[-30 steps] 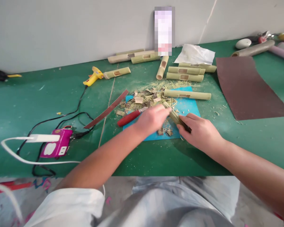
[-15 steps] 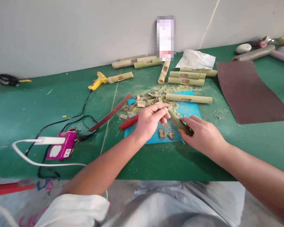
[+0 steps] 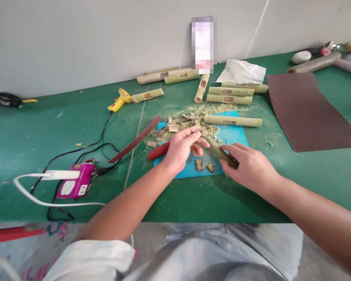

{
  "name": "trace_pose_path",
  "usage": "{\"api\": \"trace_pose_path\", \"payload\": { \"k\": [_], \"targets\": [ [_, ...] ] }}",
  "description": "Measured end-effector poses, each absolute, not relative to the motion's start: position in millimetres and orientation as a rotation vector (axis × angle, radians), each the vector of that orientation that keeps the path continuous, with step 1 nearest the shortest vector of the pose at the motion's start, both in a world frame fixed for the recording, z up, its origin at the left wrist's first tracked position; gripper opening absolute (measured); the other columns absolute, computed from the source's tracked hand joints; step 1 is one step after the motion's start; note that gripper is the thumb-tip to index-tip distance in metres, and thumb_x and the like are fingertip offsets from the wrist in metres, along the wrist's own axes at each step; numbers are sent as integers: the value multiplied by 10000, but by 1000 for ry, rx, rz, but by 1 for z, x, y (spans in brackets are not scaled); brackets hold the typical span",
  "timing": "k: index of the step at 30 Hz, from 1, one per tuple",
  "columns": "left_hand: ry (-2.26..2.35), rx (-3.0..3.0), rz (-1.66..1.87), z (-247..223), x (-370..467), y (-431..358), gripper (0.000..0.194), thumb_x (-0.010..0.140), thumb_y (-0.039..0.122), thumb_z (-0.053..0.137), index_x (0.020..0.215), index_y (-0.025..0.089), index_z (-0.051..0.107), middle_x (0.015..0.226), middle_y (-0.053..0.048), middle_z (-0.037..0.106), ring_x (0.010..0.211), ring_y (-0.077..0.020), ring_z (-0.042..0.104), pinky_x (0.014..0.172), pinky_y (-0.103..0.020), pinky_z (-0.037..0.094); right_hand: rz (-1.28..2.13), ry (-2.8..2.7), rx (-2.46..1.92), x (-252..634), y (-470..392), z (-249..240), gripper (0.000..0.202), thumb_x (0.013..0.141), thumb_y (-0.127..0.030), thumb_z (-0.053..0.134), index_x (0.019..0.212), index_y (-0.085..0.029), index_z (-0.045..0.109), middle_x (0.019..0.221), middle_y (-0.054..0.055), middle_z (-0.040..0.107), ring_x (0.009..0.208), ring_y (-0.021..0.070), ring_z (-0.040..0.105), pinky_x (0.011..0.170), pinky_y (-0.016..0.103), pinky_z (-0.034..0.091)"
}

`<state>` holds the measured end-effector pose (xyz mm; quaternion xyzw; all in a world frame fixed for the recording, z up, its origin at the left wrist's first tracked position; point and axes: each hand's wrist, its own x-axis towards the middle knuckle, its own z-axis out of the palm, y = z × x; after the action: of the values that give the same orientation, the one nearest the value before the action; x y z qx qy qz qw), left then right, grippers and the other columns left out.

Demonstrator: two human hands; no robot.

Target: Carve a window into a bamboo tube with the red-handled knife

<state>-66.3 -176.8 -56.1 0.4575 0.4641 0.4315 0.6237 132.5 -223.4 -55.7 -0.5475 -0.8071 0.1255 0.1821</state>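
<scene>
My right hand [image 3: 250, 162] is wrapped round the near end of a green bamboo tube [image 3: 217, 149], which slants away to the left over a blue sheet [image 3: 190, 171]. By the tube's far end, my left hand [image 3: 183, 147] has its thumb and forefinger pinched together, the other fingers loosely curled. Whatever lies in that pinch is too small to make out. Bamboo chips and shavings [image 3: 173, 128] are heaped just beyond my left hand. A red handle-like object [image 3: 158, 151] is partly covered by that hand. Two small chips [image 3: 199, 164] rest on the sheet between my hands.
Another notched bamboo tube [image 3: 245, 121] lies across the sheet. Several notched tubes [image 3: 229, 99] are further back, near a propped phone [image 3: 203, 47]. Brown sandpaper [image 3: 312, 117] is at right. A yellow glue gun [image 3: 119, 100], a sandpaper strip [image 3: 137, 138] and a corded pink power strip [image 3: 80, 177] are at left.
My left hand has shifted slightly left, away from the bamboo tube's far end, and its lower fingers have loosened. My right hand still holds the tube in nearly the same place.
</scene>
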Motion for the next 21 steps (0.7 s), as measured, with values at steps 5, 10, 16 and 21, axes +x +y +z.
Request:
{"api": "trace_pose_path", "payload": {
  "k": [5,10,16,21],
  "targets": [
    [1165,1334,1010,-64,-70,-176,208,926,258,492,1075,126,553,679,-20,679,437,-85,560,447,-204,455,381,-2290,-1565,131,-223,-54,287,852,-326,512,1056,-196,667,810,23,620,588,111,483,553,264,326],
    [1278,1782,1008,-74,-75,-175,190,948,247,479,1084,163,584,716,4,672,491,-62,556,514,-184,464,387,-2281,-1572,131,-223,-54,278,850,-327,517,1042,-198,670,829,26,634,597,114,493,554,270,324],
    [1306,2058,931,-73,-76,-176,204,946,217,482,1096,164,610,728,-2,689,561,-87,598,572,-204,478,372,-2295,-1564,132,-223,-56,286,850,-327,512,1050,-196,669,817,16,622,602,116,484,557,272,320],
    [1198,2273,974,-72,-78,-176,177,915,169,538,1015,177,683,882,-32,726,762,-127,665,727,-241,521,371,-2289,-1561,132,-224,-56,279,854,-327,515,1046,-197,670,820,21,628,607,117,490,556,271,317]
  ]
}}
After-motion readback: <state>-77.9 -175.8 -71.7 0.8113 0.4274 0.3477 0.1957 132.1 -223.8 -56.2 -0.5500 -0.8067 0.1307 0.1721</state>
